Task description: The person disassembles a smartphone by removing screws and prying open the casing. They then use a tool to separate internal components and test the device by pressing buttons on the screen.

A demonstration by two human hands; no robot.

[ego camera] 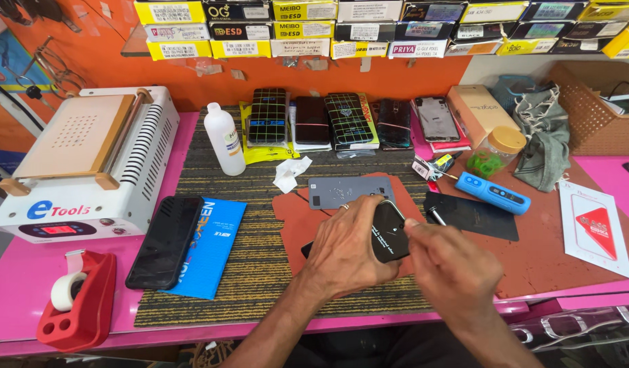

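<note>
My left hand [348, 249] grips the black phone [389, 232] at frame centre; my right hand [454, 269] pinches its upper-right edge, over the worktop [28, 272].

Bare striped mat [260, 266] at lower centre, open for passing. Blocked at left by black phone [164, 242] on blue packet [212, 249], above by grey panel [345, 191], at right by blue tool [493, 193].

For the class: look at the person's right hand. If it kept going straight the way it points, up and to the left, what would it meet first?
Probably the dark phone, which the left hand steadies. The right hand already has its fingertips at that phone's right edge, though actual contact is unclear.
</note>
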